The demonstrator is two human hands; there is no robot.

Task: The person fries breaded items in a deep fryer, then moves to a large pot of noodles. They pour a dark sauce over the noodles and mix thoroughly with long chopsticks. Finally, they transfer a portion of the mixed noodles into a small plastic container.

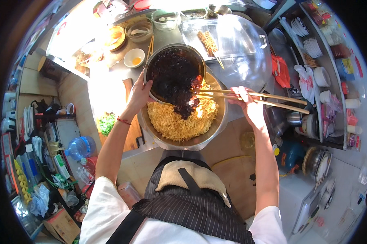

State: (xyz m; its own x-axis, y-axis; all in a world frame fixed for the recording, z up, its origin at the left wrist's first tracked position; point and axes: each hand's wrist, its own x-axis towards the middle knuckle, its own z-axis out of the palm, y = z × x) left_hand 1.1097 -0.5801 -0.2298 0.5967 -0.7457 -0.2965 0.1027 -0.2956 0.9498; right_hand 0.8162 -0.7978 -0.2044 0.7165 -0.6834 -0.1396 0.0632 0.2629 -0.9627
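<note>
My left hand (139, 94) grips the rim of a metal bowl (149, 58) that holds a dark, glossy sauce (172, 73). This bowl is tilted over a larger metal basin (223, 114) full of curly yellow noodles (183, 123). A dark clump of the sauce lies on the noodles below the bowl's lip. In my right hand (244, 99) is a pair of long wooden chopsticks (275, 99), held slightly apart. Their tips reach the sauce at the bowl's lower right edge.
Left of the basin, a wooden cutting board (133, 122) carries chopped green herbs (107, 123). A white bowl with egg yolk (134, 58) stands behind it. Skewers (208, 44) lie in a tray at the back, beside a clear plastic cover (250, 58). Shelves (332, 91) line the right side.
</note>
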